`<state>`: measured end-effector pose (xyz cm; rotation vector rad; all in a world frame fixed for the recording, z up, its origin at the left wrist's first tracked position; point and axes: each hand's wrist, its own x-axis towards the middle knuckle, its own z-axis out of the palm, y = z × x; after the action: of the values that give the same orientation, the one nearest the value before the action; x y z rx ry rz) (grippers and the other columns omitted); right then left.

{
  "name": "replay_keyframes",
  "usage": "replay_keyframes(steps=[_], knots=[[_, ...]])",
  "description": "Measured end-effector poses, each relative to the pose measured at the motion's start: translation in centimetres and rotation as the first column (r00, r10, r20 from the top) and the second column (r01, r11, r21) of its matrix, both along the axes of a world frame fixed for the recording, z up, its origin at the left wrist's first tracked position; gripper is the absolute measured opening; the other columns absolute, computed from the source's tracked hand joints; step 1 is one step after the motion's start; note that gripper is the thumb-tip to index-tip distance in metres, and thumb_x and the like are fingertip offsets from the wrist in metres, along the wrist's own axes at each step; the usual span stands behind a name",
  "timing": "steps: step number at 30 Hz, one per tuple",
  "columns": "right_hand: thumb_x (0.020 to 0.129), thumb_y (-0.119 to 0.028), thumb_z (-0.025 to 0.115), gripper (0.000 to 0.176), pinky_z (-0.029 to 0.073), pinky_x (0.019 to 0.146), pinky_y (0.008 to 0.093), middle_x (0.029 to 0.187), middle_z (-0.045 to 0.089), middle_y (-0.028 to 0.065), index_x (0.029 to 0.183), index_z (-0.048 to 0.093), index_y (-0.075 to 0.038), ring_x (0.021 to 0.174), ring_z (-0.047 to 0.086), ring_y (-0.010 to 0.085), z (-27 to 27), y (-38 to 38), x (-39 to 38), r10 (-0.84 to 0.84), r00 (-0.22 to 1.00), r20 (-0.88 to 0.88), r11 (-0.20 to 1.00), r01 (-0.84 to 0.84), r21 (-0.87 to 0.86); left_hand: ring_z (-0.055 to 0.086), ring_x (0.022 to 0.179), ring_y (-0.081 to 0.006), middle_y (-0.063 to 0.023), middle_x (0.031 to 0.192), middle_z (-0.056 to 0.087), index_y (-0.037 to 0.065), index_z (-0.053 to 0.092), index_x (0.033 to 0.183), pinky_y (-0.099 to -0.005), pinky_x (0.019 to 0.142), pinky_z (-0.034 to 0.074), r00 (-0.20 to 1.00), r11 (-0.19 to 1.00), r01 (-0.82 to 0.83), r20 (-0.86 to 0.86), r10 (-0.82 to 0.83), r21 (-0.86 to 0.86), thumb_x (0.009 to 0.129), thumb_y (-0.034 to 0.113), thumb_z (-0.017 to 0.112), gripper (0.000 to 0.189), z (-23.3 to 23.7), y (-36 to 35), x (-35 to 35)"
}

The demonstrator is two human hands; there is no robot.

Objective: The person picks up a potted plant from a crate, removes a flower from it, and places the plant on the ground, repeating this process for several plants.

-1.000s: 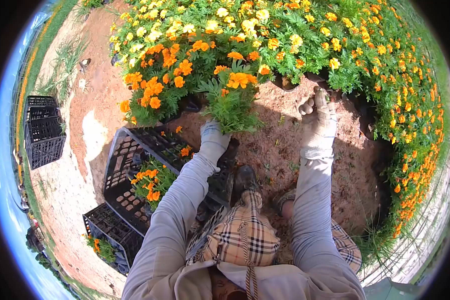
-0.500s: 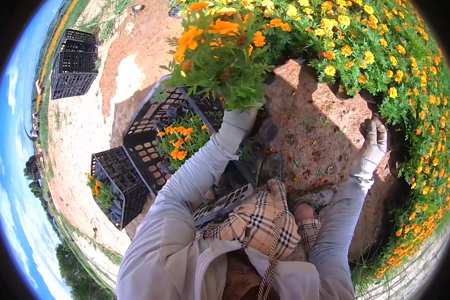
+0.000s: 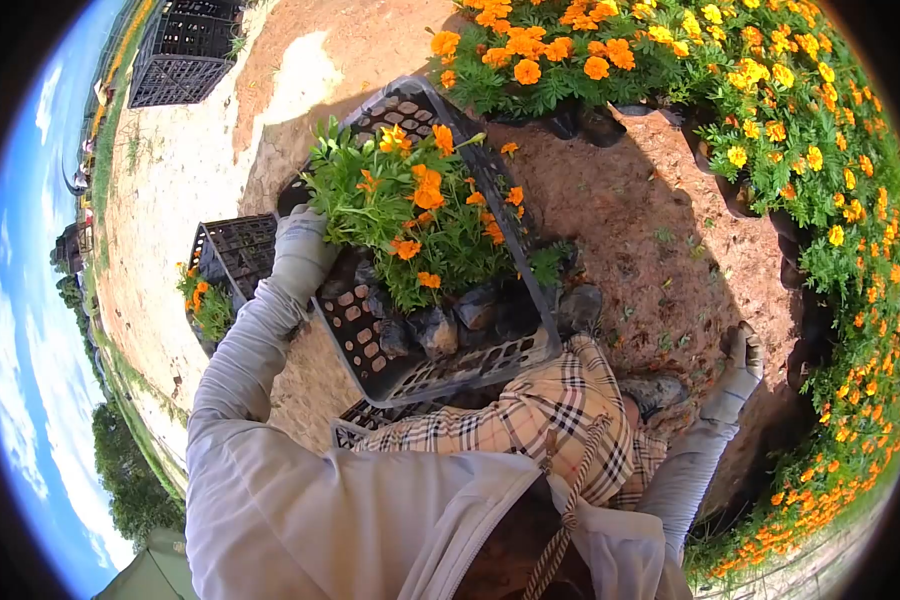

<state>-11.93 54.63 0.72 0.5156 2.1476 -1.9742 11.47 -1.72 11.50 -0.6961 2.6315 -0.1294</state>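
My gloved left hand [image 3: 306, 245] is at the left side of a black plastic crate [image 3: 450, 375], closed around a dark pot whose marigold plant [image 3: 355, 190] leans over the crate. Orange marigolds [image 3: 425, 225] and several black-bagged root balls [image 3: 435, 330] fill part of the crate. Over the bare soil at the right, my gloved right hand [image 3: 735, 375] hangs low near the marigold bed, its fingers bent close together. Whether anything is between them is too small to make out.
A second crate [image 3: 235, 250] with marigolds stands at the left, and stacked crates [image 3: 185, 50] at the upper left. Rows of potted marigolds [image 3: 850, 330] curve along the top and right. My checked trousers [image 3: 530, 420] are beside the near crate.
My left hand has moved left and down from the upper middle, bringing the plant over the crate. The view has shifted, showing more of the crate. My right hand has sunk a little.
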Motion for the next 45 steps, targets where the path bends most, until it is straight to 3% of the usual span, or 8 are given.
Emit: replay_keyframes(steps=[12, 15, 19, 22, 30, 38, 40, 45], knots=[[0.084, -0.005, 0.062, 0.012, 0.050, 0.066, 0.0229, 0.086, 0.061, -0.0006, 0.096, 0.062, -0.004, 0.074, 0.057, 0.0082, -3.0, -1.0, -2.7, 0.087, 0.996, 0.014, 0.993, -0.086, -0.084, -0.004, 0.137, -0.0380, -0.0058, 0.152, 0.001, 0.020, 0.022, 0.143, -0.0570, 0.105, 0.010, 0.854, 0.905, -0.407, 0.299, 0.425, -0.126, 0.089, 0.033, 0.043, 0.060, -21.9, -5.2, 6.1], [0.083, -0.010, 0.065, 0.019, 0.046, 0.071, 0.0222, 0.087, 0.063, 0.0010, 0.101, 0.063, -0.003, 0.076, 0.056, 0.0083, -5.4, -1.1, -9.1, 0.145, 0.989, -0.042, 0.977, -0.136, 0.164, 0.011, 0.135, -0.0381, -0.0178, 0.144, 0.026, 0.011, 0.043, 0.132, -0.0522, 0.108, 0.014, 0.766, 0.980, 0.175, 0.611, -0.199, 0.100, 0.078, 0.039, 0.058, 0.063, -15.5, -5.7, 3.8], [0.079, -0.025, 0.064, 0.036, 0.046, 0.082, 0.0295, 0.098, 0.066, 0.0128, 0.108, 0.063, -0.003, 0.091, 0.061, 0.0204, -9.2, 0.1, -17.4, 0.189, 0.980, 0.066, 0.870, -0.198, 0.452, 0.039, 0.122, -0.0330, -0.0145, 0.133, 0.041, 0.006, 0.046, 0.127, -0.0376, 0.101, 0.034, 0.943, 0.960, -0.256, -0.189, 0.274, 0.114, 0.076, 0.012, 0.062, 0.054, -7.4, -2.4, -0.1], [0.070, -0.030, 0.072, 0.071, 0.039, 0.095, 0.0317, 0.123, 0.054, 0.0176, 0.130, 0.044, -0.005, 0.114, 0.051, 0.0251, -13.2, -0.6, -21.9, 0.143, 0.986, 0.091, 0.846, -0.170, 0.505, 0.046, 0.114, -0.0332, -0.0146, 0.124, 0.048, 0.004, 0.048, 0.124, -0.0389, 0.098, 0.036, 0.822, 0.979, 0.108, -0.570, 0.011, 0.174, 0.078, 0.003, 0.056, 0.046, -2.6, 5.2, -6.5], [0.083, -0.025, 0.056, 0.045, 0.044, 0.083, 0.0343, 0.115, 0.057, 0.0112, 0.124, 0.048, -0.008, 0.103, 0.055, 0.0230, -11.3, -8.1, -26.7, -0.160, 0.938, 0.308, 0.666, 0.332, -0.668, 0.054, 0.100, -0.0250, -0.0047, 0.107, 0.059, 0.011, 0.057, 0.106, -0.0410, 0.090, 0.038, 0.679, 0.831, 0.527, -0.676, -0.288, 0.176, 0.071, 0.012, 0.065, 0.035, -4.9, 19.3, -17.1], [0.095, -0.036, 0.037, 0.042, 0.043, 0.089, 0.0403, 0.123, 0.053, 0.0064, 0.124, 0.048, -0.008, 0.111, 0.050, 0.0248, -6.7, -13.9, -28.5, -0.149, 0.919, 0.365, 0.680, 0.363, -0.637, 0.055, 0.097, -0.0232, -0.0040, 0.103, 0.060, 0.012, 0.059, 0.101, -0.0403, 0.089, 0.039, 0.678, 0.849, 0.505, -0.680, -0.279, 0.155, 0.069, 0.011, 0.067, 0.033, -5.5, 19.5, -17.7], [0.093, -0.038, 0.040, 0.041, 0.045, 0.085, 0.0383, 0.116, 0.058, 0.0079, 0.119, 0.053, -0.009, 0.108, 0.054, 0.0237, -6.4, -14.8, -30.1, -0.235, 0.864, 0.446, 0.398, 0.504, -0.766, 0.055, 0.097, -0.0232, -0.0038, 0.103, 0.060, 0.012, 0.059, 0.100, -0.0403, 0.089, 0.039, 0.677, 0.853, 0.500, -0.681, -0.279, 0.148, 0.069, 0.011, 0.067, 0.033, -5.6, 19.6, -17.8], [0.086, -0.034, 0.050, 0.032, 0.049, 0.073, 0.0350, 0.096, 0.064, 0.0099, 0.102, 0.060, -0.008, 0.090, 0.060, 0.0217, -7.9, -14.2, -30.0, 0.098, 0.990, 0.103, 0.992, -0.106, 0.075, 0.055, 0.095, -0.0240, -0.0034, 0.102, 0.060, 0.012, 0.059, 0.098, -0.0402, 0.088, 0.039, 0.680, 0.867, 0.475, -0.688, -0.253, 0.150, 0.069, 0.012, 0.066, 0.030, -5.6, 19.8, -17.9]])
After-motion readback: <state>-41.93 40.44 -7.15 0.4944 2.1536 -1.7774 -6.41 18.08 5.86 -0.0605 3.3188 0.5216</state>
